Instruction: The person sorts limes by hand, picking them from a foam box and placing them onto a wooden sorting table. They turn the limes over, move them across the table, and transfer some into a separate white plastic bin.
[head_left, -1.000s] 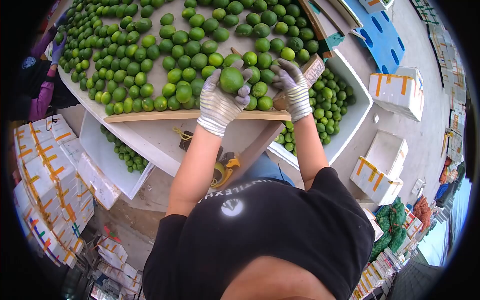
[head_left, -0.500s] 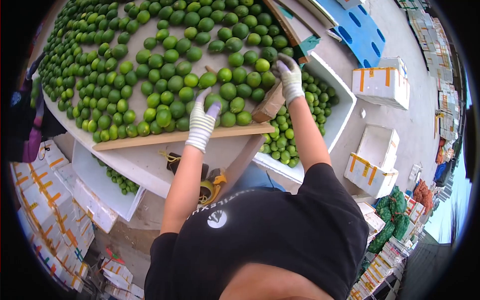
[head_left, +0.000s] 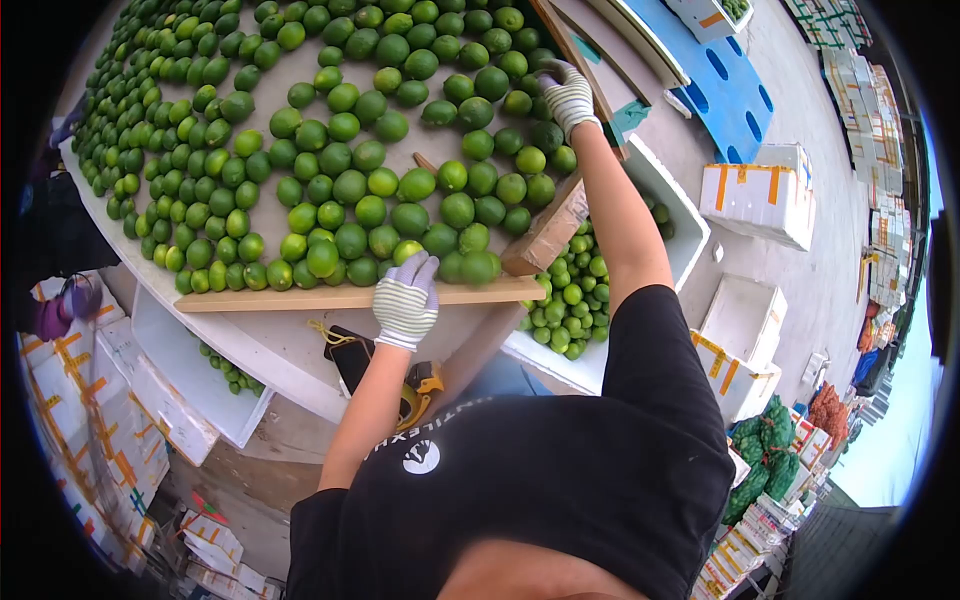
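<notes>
Many green limes [head_left: 350,187] lie spread over a pale sorting table [head_left: 268,195]. My left hand [head_left: 406,302], in a white and purple striped glove, rests across the front wooden strip [head_left: 300,299]. Its fingers are stretched out and touch a lime [head_left: 407,252] at the strip's edge. Farther out, my right hand [head_left: 569,95], gloved the same way, reaches to the limes beside the right wooden rail [head_left: 600,100]. Its fingers are apart and slightly bent, and no lime shows inside them. A wooden block [head_left: 545,232] sits at the table's right corner.
Below the corner, a white foam box [head_left: 680,185] holds more limes. Another foam bin [head_left: 215,375] with limes stands under the left side. A phone [head_left: 349,357] and a yellow tape dispenser [head_left: 424,384] lie near my body. At far left is another person's purple sleeve [head_left: 70,310].
My left hand has drawn back from among the limes to the front strip. My right hand has moved from near the block farther up along the right rail.
</notes>
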